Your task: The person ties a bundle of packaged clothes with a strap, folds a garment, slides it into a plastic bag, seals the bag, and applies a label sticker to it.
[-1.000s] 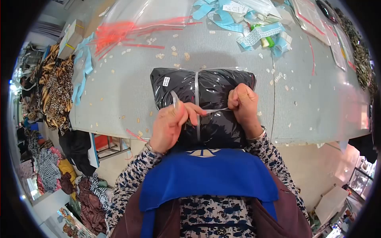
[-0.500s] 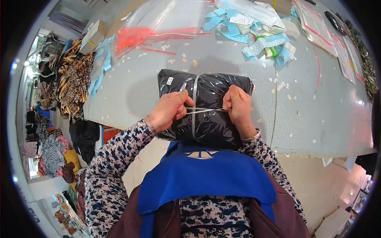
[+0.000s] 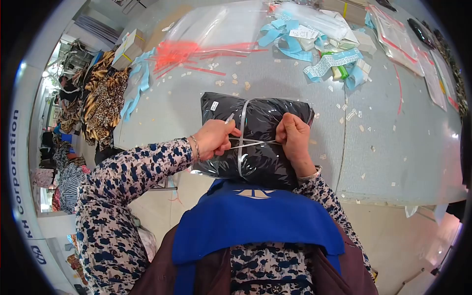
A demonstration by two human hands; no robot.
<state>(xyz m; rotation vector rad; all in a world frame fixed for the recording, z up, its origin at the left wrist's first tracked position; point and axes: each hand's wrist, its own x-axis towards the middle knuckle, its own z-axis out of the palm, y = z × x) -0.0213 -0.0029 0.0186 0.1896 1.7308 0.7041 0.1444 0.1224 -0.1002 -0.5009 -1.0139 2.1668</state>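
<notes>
A black bundle in clear plastic [image 3: 260, 164] lies at the table's near edge, with a small white label at its upper left. A whitish string [image 3: 255, 143] runs across its top, and a band of the same colour crosses it from back to front. My left hand [image 3: 213, 138] is closed on the string over the left part of the bundle, a pale end sticking up by the fingers. On the right side, my right hand [image 3: 294, 138] makes a fist round the string. Between the two hands the string looks taut.
Red strips [image 3: 179, 55] and clear plastic bags [image 3: 216, 24] lie at the back left of the grey table [image 3: 378, 162]. Blue label tape [image 3: 334, 61] is heaped at the back right. Leopard-print cloth [image 3: 105, 101] hangs at the left edge. Small paper tags are scattered about.
My left hand has closed from a looser pose and drawn left, with its forearm swung outward. My right hand stays in a fist. The view has shifted a little.
</notes>
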